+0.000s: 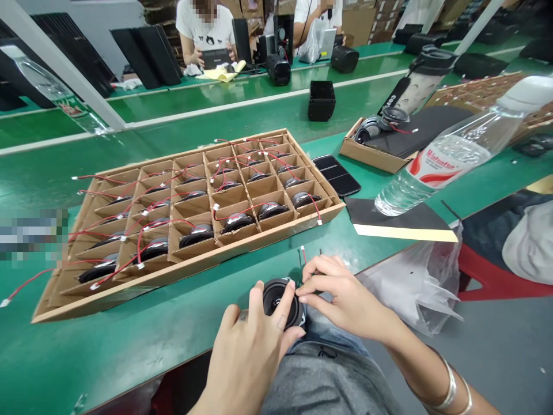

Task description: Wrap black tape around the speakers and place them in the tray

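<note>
A round black speaker driver (272,293) is held at the table's front edge, close to my body. My left hand (248,340) grips it, with fingers over its face and the thumb along the near rim. At the driver's right rim my right hand (339,297) has thumb and index finger pinched together; whatever is between them is too small to make out. A red and black wire with a white connector (303,248) sticks out beyond my right fingers. Left of and beyond my hands lies a divided cardboard tray (254,235) holding several speaker drivers with red wires.
Behind the tray's right end lies a phone (337,175). A water bottle (436,164) stands on a dark sheet (400,222) to the right. Farther back are a cardboard box (374,155) and a black speaker (321,101). Two people sit across the green table (173,311).
</note>
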A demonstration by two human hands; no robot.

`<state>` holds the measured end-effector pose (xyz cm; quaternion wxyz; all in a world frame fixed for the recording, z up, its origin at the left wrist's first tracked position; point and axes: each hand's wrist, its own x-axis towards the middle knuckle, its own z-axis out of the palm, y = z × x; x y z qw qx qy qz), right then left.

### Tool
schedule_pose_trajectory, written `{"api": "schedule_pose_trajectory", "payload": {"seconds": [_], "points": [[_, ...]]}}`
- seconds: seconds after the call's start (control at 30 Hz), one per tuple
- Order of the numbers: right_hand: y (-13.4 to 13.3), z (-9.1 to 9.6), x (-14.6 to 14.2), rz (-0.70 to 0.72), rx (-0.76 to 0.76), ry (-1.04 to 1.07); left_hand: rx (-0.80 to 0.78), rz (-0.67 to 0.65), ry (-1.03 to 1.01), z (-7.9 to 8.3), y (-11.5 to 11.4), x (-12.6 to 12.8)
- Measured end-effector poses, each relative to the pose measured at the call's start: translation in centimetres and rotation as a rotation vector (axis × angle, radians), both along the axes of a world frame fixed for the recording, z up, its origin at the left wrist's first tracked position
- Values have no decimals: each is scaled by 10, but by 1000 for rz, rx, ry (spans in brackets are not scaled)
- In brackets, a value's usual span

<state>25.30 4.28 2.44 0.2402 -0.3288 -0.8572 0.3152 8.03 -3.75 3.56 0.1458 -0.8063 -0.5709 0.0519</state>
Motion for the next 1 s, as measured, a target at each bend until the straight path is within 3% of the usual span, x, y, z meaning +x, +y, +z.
{"api": "schedule_pose_trajectory", "payload": {"seconds": [0.23,0.47,0.53,0.63,0.73,0.9,1.0], "points": [[-17,8,3,5,18,-128,0,-35,-6,-1,1,-4],[-43,-12,0,-119,420,-114,33,-36,-41,-4,5,-4],[-49,-19,2,-175,364,-48,62,-34,-62,-5,6,-6],[-55,-26,3,-312,83,152,88,-4,-119,-6,9,-7],[-56,-26,-3,-362,-132,120,84,-27,-250,-6,16,-6],[-54,-21,-17,-362,-154,-67,-129,-136,-387,-7,27,-4],[-54,-20,-22,-338,-159,-44,-47,-163,-474,-13,22,-5]]}}
